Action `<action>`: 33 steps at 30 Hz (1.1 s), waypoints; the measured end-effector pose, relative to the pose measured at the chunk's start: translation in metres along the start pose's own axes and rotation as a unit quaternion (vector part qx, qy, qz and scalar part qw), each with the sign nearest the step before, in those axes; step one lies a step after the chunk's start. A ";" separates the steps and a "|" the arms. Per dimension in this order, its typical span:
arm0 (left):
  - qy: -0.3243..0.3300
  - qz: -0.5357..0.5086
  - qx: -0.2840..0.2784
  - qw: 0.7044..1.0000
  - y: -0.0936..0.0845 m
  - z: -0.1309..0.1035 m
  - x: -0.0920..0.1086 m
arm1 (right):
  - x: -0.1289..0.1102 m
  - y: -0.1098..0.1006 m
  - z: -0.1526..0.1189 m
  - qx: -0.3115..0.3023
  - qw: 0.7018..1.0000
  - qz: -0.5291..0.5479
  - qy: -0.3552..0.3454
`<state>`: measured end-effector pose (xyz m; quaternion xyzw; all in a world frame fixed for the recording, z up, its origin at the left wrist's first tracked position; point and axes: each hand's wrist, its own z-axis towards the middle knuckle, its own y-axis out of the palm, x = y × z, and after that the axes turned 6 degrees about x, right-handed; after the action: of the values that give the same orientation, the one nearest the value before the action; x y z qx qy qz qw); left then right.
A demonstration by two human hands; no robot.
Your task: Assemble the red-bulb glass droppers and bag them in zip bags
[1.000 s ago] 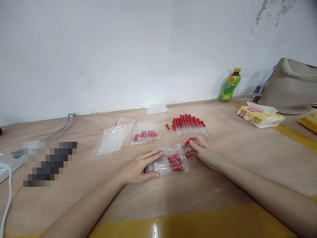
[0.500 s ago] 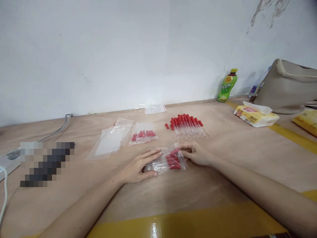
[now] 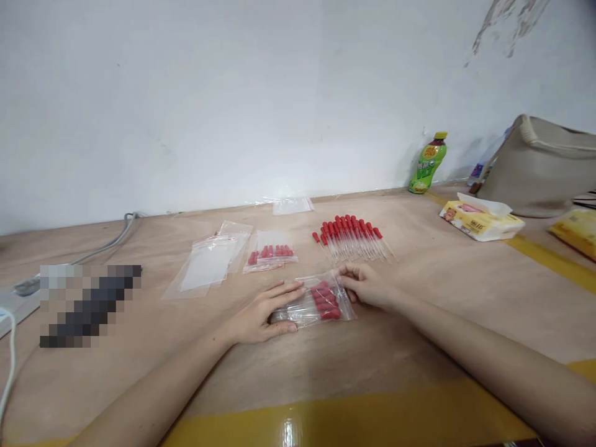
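Observation:
A clear zip-lock bag (image 3: 305,312) lies flat on the table in front of me. Inside it are several droppers (image 3: 326,300) with red rubber bulbs toward the right and clear tubes toward the left. My left hand (image 3: 266,311) rests over the bag's left end, fingers stretched and thumb apart. At the right end, my right hand (image 3: 363,285) pinches the upper corner by the zip strip. Behind the bag, loose droppers (image 3: 351,239) lie fanned out, bulbs facing the wall. Filled bags (image 3: 277,239) with red bulbs showing sit to the left of them.
Flat bags (image 3: 205,267) overlap at the left, and another bag (image 3: 292,206) lies against the wall. A tissue pack (image 3: 482,220), a green bottle (image 3: 428,164) and a beige handbag (image 3: 526,174) stand at right. Cables (image 3: 116,239) run along the left, near a blurred dark object (image 3: 95,307).
The red bulbs inside the bag now lie more evenly in a row. My right hand has shifted slightly upward along the zip end; my left hand has hardly moved.

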<state>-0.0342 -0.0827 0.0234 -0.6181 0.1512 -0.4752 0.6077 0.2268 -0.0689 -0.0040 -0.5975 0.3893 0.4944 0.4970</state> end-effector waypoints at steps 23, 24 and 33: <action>0.019 -0.041 0.016 0.999 -0.001 0.000 0.003 | -0.016 -0.014 -0.018 -0.128 0.706 -0.466 -0.518; 0.024 -0.046 0.020 0.998 -0.001 0.000 0.003 | -0.018 -0.014 -0.019 -0.157 0.705 -0.460 -0.517; -0.053 0.124 0.244 0.960 -0.003 0.006 -0.029 | -0.015 -0.032 -0.032 -0.005 0.852 -0.345 -0.394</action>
<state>-0.0452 -0.0566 0.0156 -0.4523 0.0739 -0.3848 0.8012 0.2611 -0.0944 0.0183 -0.4505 -0.0731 0.4869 0.7447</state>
